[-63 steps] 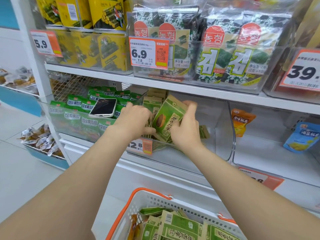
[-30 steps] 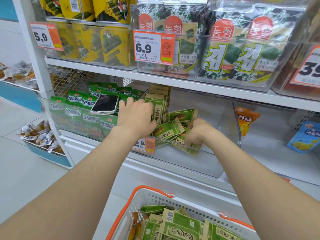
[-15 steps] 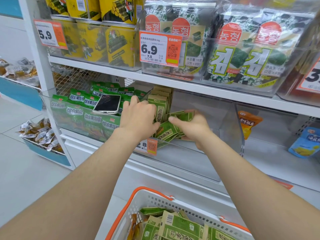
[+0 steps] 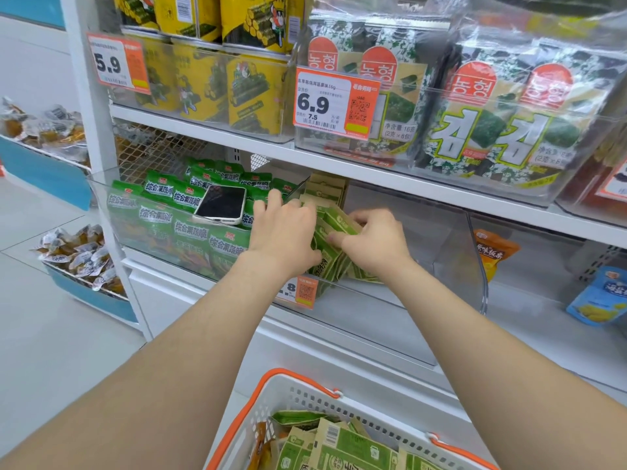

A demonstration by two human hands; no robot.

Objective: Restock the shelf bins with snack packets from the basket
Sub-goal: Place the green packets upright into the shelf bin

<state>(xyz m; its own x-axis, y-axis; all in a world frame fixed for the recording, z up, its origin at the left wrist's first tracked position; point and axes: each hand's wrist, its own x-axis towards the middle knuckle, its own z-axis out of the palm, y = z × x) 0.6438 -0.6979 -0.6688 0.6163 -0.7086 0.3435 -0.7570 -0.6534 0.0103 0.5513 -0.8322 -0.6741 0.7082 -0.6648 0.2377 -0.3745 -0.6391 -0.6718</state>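
Squaring up a bunch of green packets point(image 4: 334, 262) inside the clear middle bin point(image 4: 441, 252), that is the step as I read it. The bunch sits right between the two hands, fanned and leaning, long sides tilted from the bin's front up toward the back rather than standing straight. Behind it, an upright row of the same packets point(image 4: 325, 195) stands against the bin's left wall.

The left hand point(image 4: 285, 232) lies flat against the bunch's left side, fingers stretched forward, pressing and not gripping. The right hand point(image 4: 373, 242) has its fingers curled over the top edges, thumb pinching from the front. The loose, fanned side faces that right hand, so it looks like the one to push the bunch upright against the left.

Counts: two hands, one bunch of several packets, too overlapped to number, and at least three in the upright row. Straight below the arms sits one basket point(image 4: 305, 395), white with orange handles, holding more packets point(image 4: 342, 446), again several.

Left of the bin, one phone point(image 4: 220, 205) lies on darker green bags point(image 4: 190, 228). To the right, one orange packet point(image 4: 495, 252) and one blue packet point(image 4: 600, 296).
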